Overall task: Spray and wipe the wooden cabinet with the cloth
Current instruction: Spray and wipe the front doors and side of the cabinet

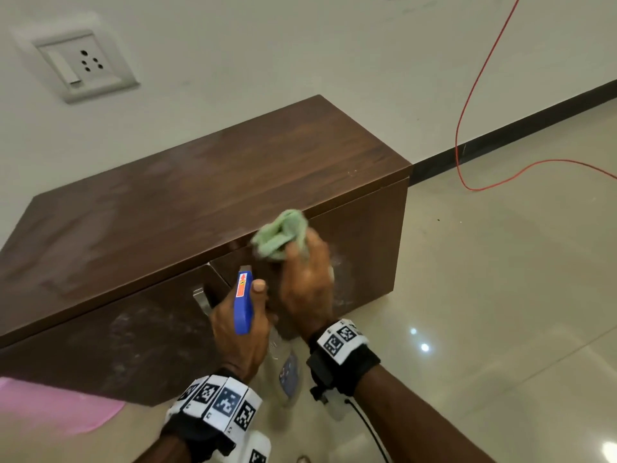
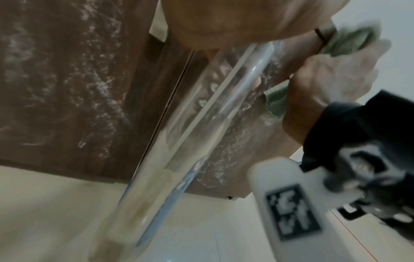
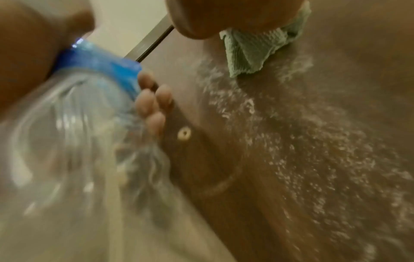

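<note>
A low dark wooden cabinet (image 1: 200,195) stands against the wall, its front doors (image 3: 313,159) flecked with white spray droplets. My left hand (image 1: 238,329) grips a clear spray bottle (image 2: 179,141) with a blue trigger head (image 1: 243,302), held just before the front of the cabinet. My right hand (image 1: 309,282) holds a crumpled green cloth (image 1: 282,237) and presses it against the upper edge of the right door; the cloth (image 3: 255,51) shows below my palm in the right wrist view.
A metal handle (image 1: 200,300) sits between the two doors. A pink cloth (image 1: 50,409) lies on the tiled floor (image 1: 500,295) at lower left. A red cable (image 1: 467,128) hangs down the wall and loops onto the floor. A wall socket (image 1: 85,65) is above left.
</note>
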A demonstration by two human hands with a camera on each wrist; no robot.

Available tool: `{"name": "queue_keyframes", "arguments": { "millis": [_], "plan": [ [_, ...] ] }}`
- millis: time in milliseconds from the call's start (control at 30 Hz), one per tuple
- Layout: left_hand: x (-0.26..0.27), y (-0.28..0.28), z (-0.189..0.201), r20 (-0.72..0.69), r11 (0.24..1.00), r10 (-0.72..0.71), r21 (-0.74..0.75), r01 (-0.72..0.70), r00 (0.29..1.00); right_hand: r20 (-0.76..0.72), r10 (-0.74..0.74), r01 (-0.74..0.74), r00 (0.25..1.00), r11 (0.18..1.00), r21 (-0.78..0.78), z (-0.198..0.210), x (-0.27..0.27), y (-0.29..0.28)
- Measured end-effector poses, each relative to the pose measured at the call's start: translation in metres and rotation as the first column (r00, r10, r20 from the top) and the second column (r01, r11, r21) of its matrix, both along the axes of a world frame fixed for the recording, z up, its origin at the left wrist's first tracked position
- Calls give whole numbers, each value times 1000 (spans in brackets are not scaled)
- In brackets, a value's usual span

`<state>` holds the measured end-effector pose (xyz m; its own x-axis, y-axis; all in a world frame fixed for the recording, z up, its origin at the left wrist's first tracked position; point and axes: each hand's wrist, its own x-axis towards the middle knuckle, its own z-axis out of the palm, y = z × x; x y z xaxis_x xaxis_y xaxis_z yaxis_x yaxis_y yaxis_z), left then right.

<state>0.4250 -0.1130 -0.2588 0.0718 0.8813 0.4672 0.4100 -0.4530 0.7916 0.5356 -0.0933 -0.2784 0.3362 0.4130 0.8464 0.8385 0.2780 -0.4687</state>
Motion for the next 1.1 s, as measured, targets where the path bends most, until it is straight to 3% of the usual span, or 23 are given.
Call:
{"name": "queue_keyframes", "arguments": {
  "millis": [100,167,200,233,300,333,367,400,433,467,533,600,667,700,733,767,800,833,867,933,1000,1067,1100],
  "plan": [
    [-4,-9,0,-29,998,51,39,-50,998,322,272,-254,907,962,-96,-3,-5,-9],
    [-6,-14,-4,-16,998,49,48,-49,999,297,224,-218,928,974,-55,-2,8,-8],
    [-8,-15,-6,2,999,29,35,-29,1000,139,145,-145,980,989,-8,-4,13,-6],
    [-11,-15,-8,31,1000,3,17,-3,1000,-114,19,-16,993,999,28,-4,17,-4],
    [-19,-16,-13,67,1000,-9,15,8,998,-520,-220,254,826,967,-6,-1,17,4],
    [-23,-17,-15,75,1000,1,22,-2,997,-568,-291,315,770,947,-58,1,13,8],
    [-28,-18,-17,86,1000,14,17,-16,996,-526,-301,307,795,948,-79,1,5,11],
    [-33,-19,-17,98,1000,25,1,-25,995,-396,-239,236,887,970,-57,0,-6,11],
    [-36,-20,-18,90,999,41,-4,-41,995,-186,-116,113,976,993,-23,-3,-19,9],
    [-38,-21,-18,62,998,64,11,-65,996,56,37,-35,998,999,-35,-8,-31,6],
    [-40,-23,-18,6,994,98,40,-98,995,363,319,-273,875,946,-174,-9,-43,-1],
    [-40,-22,-21,2,994,100,47,-100,995,446,346,-286,825,938,-198,-3,-34,-2],
    [-44,-19,-25,9,994,99,37,-99,995,308,155,-143,939,988,-61,-1,-23,-1],
    [-46,-17,-26,24,996,89,15,-90,996,99,28,-29,995,1000,10,0,-18,-2],
    [-47,-17,-27,51,997,76,-3,-76,996,-176,-80,89,981,995,48,4,-14,-1],
    [-48,-16,-27,77,998,67,-18,-66,995,-404,-146,181,903,982,51,10,-13,2],
    [-51,-16,-28,88,998,62,-23,-61,994,-524,-189,243,830,969,34,17,-15,6],
    [-52,-16,-28,83,998,57,-25,-55,995,-534,-223,274,815,962,17,21,-18,10],
    [-53,-15,-28,68,998,57,-26,-56,996,-461,-211,248,862,968,21,21,-24,12],
    [-53,-15,-27,18,997,77,-10,-76,997,-95,-24,28,995,999,45,7,-40,8],
    [-48,-15,-27,-61,995,96,43,-93,994,272,231,-225,934,973,-54,-11,-43,-1],
    [-41,-13,-31,-96,995,85,63,-79,992,382,342,-303,859,939,-161,-21,-31,-3],
    [-38,-13,-34,-93,996,72,55,-67,993,384,314,-271,868,949,-164,-25,-24,-4]
  ]
}}
